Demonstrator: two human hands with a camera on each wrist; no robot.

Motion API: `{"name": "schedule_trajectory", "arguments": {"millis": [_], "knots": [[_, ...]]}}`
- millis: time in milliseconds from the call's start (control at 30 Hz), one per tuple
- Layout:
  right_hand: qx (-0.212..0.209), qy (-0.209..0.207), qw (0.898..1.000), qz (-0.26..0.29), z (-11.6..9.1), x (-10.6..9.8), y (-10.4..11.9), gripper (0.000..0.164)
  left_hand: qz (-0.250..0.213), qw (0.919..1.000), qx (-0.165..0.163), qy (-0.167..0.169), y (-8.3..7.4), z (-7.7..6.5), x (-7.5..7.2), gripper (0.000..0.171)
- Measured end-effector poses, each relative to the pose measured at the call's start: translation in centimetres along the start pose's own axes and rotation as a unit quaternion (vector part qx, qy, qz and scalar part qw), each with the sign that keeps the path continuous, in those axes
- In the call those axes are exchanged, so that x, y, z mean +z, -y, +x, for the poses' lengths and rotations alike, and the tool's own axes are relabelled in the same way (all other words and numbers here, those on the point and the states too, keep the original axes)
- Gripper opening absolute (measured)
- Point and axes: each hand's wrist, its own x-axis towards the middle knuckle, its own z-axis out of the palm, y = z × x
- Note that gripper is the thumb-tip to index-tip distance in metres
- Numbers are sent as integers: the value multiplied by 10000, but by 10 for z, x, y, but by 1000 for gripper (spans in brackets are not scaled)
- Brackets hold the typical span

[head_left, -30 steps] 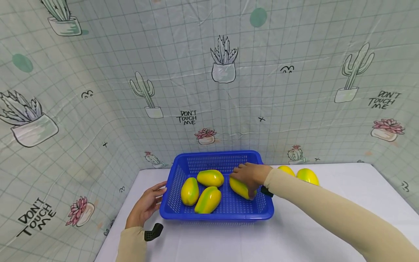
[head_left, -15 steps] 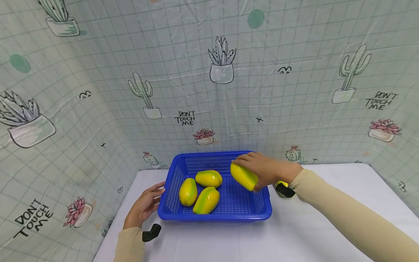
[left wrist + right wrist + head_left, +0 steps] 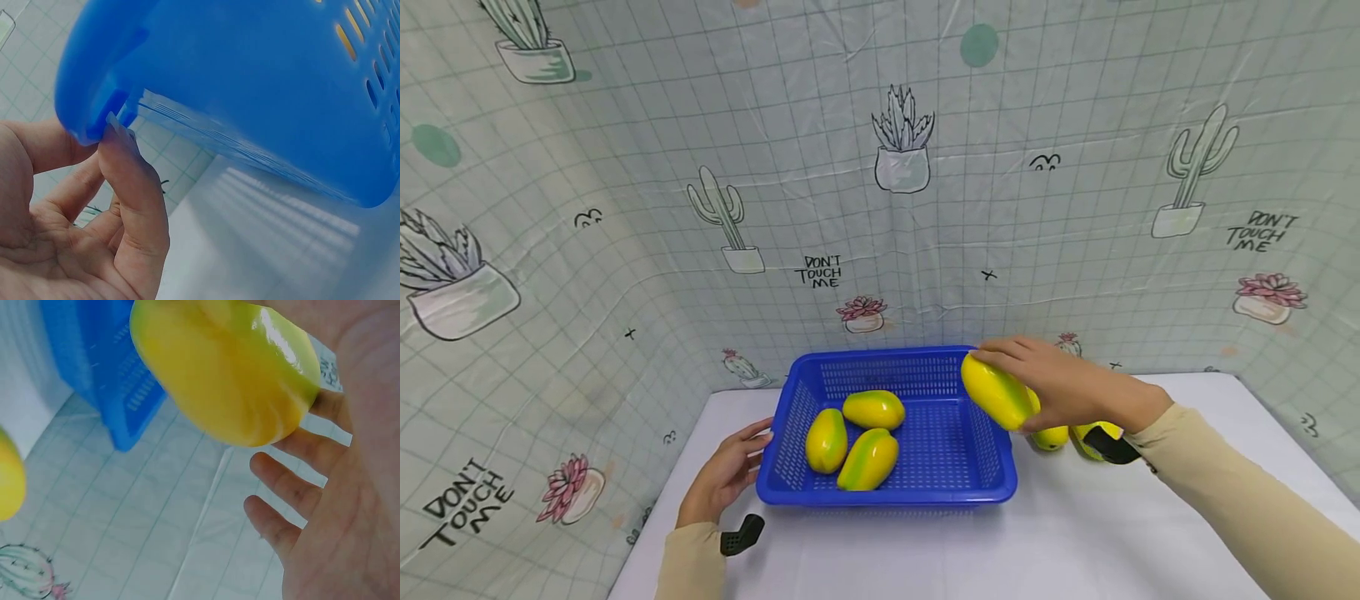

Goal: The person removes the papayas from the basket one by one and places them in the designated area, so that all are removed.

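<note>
In the head view my right hand [image 3: 1060,383] grips a glossy yellow mango [image 3: 997,392] with green streaks, raised over the blue basket's right rim. The right wrist view shows thumb and fingers on this mango [image 3: 219,369], with two fingers free of it. My left hand [image 3: 726,475] is at the left side of the basket [image 3: 887,497]. Up close in the left wrist view, thumb and forefinger pinch the basket's rim [image 3: 81,94]. Inside the basket lie three mangoes, one at the back [image 3: 874,410], one at the left [image 3: 827,442] and one in front [image 3: 869,460].
More mangoes [image 3: 1049,438] lie on the white table [image 3: 1075,533] right of the basket, partly hidden by the right hand and its wrist camera [image 3: 1111,445]. A patterned cloth wall [image 3: 925,250] stands close behind the basket.
My right hand has lifted one mango from the basket's right side and carried it up and rightward to the rim. The left hand stays at the basket's left side.
</note>
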Motion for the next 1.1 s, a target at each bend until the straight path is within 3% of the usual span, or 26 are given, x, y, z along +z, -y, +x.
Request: {"name": "schedule_trajectory", "arguments": {"millis": [600,867,1100], "knots": [[187,-746,9970,13,-62,12,-38,112,-94,9999,25,104,0,1,-2,57],[716,-805,9942,9,-91,14,-50,110,-109,9998,65,171,2,1,-1,57],[784,-1088,9909,-137,-109,18,-67,115,-58,9999,45,122,2,2,-2,58]]}}
